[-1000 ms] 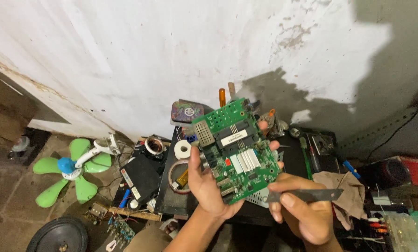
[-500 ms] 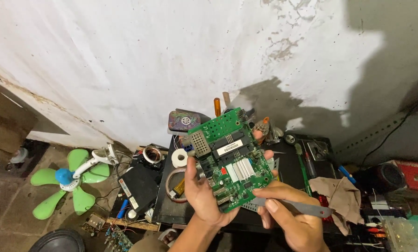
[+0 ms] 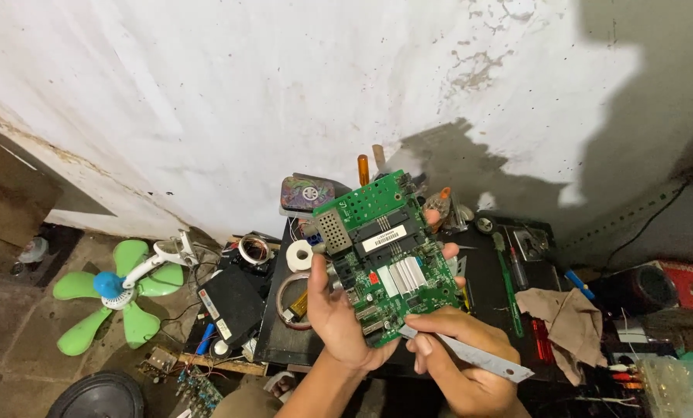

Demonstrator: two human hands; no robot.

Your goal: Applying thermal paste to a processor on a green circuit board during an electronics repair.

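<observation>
Hands meet above the cluttered table: left hand grips a green circuit board, right hand pinches a grey metal blade touching its near edge.

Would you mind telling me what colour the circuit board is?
The circuit board in the left hand is green, seen best in the head view.

Bright light on the white wall; hard dark shadow across its upper right. Floor at left dim. Sharp at centre, wide-angle bending toward edges.
</observation>
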